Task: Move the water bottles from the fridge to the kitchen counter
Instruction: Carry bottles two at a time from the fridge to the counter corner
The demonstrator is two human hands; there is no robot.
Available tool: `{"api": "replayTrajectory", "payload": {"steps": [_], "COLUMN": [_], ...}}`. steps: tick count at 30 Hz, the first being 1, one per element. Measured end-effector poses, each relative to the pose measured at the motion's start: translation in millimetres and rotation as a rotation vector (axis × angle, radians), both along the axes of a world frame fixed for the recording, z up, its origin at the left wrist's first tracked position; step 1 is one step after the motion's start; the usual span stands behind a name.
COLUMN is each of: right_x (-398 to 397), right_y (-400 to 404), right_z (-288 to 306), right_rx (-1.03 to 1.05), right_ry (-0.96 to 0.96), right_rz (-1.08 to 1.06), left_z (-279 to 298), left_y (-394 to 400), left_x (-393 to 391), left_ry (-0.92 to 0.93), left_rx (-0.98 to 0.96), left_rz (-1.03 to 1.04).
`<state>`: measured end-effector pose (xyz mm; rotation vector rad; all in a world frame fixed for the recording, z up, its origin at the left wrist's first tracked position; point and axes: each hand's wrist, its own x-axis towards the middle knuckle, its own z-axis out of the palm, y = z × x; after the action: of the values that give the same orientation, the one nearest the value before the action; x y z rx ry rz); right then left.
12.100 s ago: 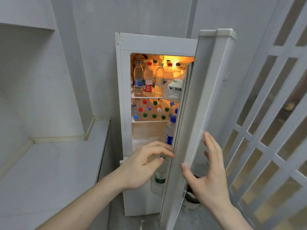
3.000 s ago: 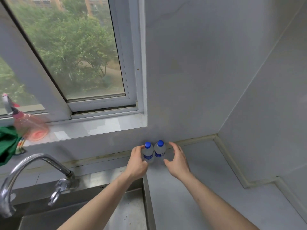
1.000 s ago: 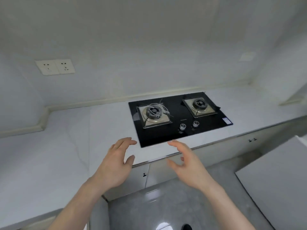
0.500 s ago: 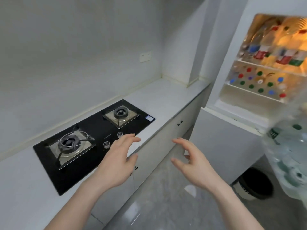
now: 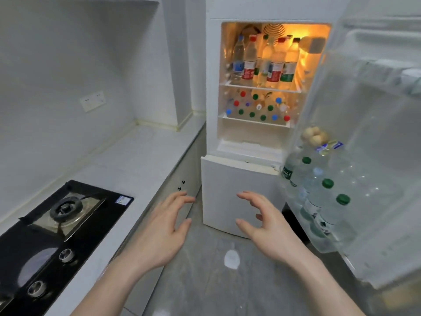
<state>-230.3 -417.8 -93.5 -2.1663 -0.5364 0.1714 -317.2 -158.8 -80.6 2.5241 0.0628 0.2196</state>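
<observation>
The white fridge (image 5: 239, 192) stands ahead with its upper door (image 5: 378, 124) swung open to the right. Several upright water bottles (image 5: 271, 62) with red, blue and green labels fill the lit top shelf. Below them several bottles lie on their sides (image 5: 257, 109), caps facing out. More green-capped bottles (image 5: 319, 197) stand in the door's lower rack. My left hand (image 5: 164, 226) and my right hand (image 5: 266, 224) are held out empty in front of the fridge's lower door, fingers spread and relaxed. The white kitchen counter (image 5: 136, 160) runs along the left.
A black two-burner gas hob (image 5: 57, 222) is set into the counter at lower left. A double wall socket (image 5: 93, 101) sits above the counter. Garlic bulbs (image 5: 314, 135) rest in the door rack. Grey tiled floor (image 5: 216, 281) lies between counter and fridge.
My view has swung right from the hob to face the fridge, which is now nearer and centred. Both hands stay empty and held out in front.
</observation>
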Motion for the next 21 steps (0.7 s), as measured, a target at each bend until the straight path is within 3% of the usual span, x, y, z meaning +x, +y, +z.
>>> {"api": "replayTrajectory", "payload": {"steps": [12,21], "right_x": [64.3,65.9], "right_y": [-33.5,-59.6], "right_z": [2.9,3.0], "right_rx": [0.055,0.096], "right_ry": [-0.056,-0.085], "right_rz": [-0.417,-0.67], "left_z": [9.0,2.1], "left_y": [-16.9,-54.7], "left_x": [167.6,238.9], "left_ry": [-0.004,0.019], "left_rx": [0.009,0.022], "left_rz": [-0.418,-0.694]}}
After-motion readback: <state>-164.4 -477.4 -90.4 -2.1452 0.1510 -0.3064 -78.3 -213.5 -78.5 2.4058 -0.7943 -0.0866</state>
